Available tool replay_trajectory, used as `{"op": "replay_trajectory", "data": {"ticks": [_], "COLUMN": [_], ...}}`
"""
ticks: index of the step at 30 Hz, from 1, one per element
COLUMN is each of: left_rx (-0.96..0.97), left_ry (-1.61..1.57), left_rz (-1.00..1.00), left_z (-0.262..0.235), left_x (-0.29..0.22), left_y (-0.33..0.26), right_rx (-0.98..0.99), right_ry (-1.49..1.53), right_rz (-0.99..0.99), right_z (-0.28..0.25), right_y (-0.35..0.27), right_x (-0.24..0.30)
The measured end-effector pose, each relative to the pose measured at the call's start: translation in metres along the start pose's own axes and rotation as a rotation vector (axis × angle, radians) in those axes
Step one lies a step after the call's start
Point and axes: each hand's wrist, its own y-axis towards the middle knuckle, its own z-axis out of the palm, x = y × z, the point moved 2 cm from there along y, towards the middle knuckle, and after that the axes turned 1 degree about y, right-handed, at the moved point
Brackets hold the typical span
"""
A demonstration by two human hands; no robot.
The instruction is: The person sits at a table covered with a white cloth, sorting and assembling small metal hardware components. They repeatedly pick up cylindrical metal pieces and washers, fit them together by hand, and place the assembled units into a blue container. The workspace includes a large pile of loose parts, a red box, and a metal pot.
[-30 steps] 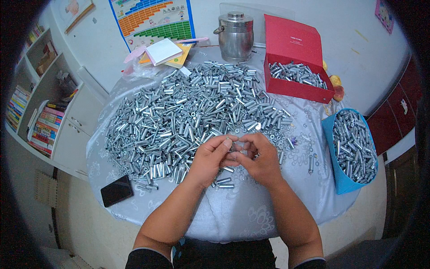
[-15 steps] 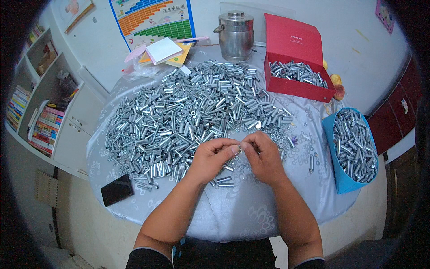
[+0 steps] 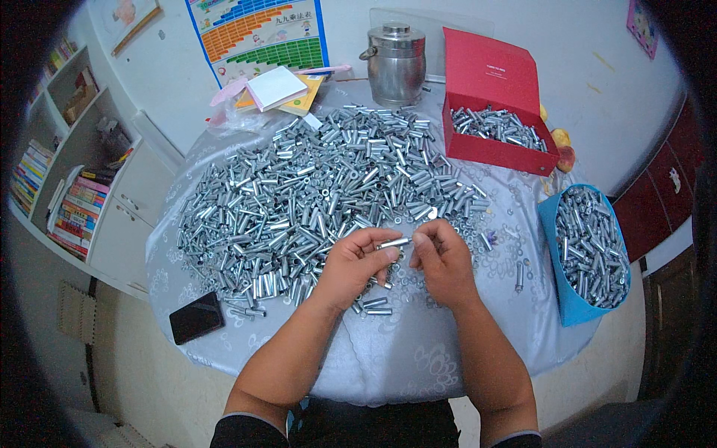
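Observation:
A big heap of short silver metal tubes (image 3: 321,187) covers the round table (image 3: 418,358) with its pale patterned cloth. My left hand (image 3: 355,265) pinches one metal tube (image 3: 393,243) at its left end, holding it level just above the near edge of the heap. My right hand (image 3: 444,261) meets the tube's right end with its fingertips closed on it. Small washers (image 3: 493,224) lie scattered to the right of my hands.
A red box (image 3: 493,145) with tubes and a blue bin (image 3: 586,257) full of tubes stand at the right. A steel pot (image 3: 396,63) and notepads (image 3: 276,88) sit at the back. A black phone (image 3: 196,317) lies front left. Bookshelves (image 3: 60,187) stand at the left.
My hands were together low over the tubes, then drew slightly apart. Now they hold a single tube level between them, a little higher.

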Motion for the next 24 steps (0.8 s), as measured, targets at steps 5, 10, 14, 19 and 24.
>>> {"op": "replay_trajectory", "data": {"ticks": [5,10,14,19,24], "left_rx": [-0.030,-0.068,-0.186,-0.300,-0.327], "left_ry": [-0.044,-0.137,-0.143,-0.157,-0.187], "left_rz": [-0.041,-0.064,-0.030,0.014,0.024], "left_z": [-0.003,-0.004,-0.012,-0.025,-0.027], "left_x": [-0.001,0.000,-0.010,-0.005,-0.005], "left_y": [0.000,0.000,0.001,0.006,0.005], "right_rx": [-0.057,-0.094,-0.149,0.056,-0.010], "right_ry": [-0.038,-0.069,-0.494,-0.839,-0.830], "right_rz": [-0.028,-0.035,-0.168,-0.337,-0.224], "right_z": [0.000,-0.001,-0.021,-0.019,-0.014], "right_y": [-0.001,-0.001,0.010,0.015,0.021], "right_x": [0.003,0.003,0.002,-0.013,-0.022]}}
